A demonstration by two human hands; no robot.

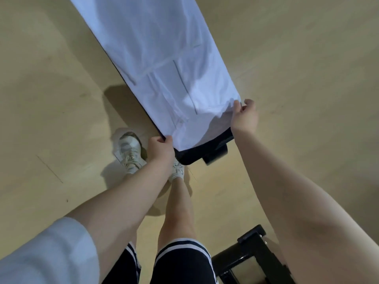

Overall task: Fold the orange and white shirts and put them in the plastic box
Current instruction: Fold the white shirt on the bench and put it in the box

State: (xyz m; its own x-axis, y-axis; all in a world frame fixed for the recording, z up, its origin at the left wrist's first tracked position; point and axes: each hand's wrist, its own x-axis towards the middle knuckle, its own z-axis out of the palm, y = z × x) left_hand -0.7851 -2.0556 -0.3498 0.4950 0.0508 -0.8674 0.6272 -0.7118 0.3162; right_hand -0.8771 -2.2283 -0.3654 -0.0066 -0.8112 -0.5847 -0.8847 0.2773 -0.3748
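While pinched by both hands: wrinkled, spread white shirt [164, 64].

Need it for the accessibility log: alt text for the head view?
Both hands pinch the near corners of a white shirt spread along a narrow dark board: left hand at the left corner, right hand at the right. The person's legs and sneakers stand on a tan floor below.

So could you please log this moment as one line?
left hand: pinches white shirt corner | right hand: pinches other corner | shirt: spread on dark board
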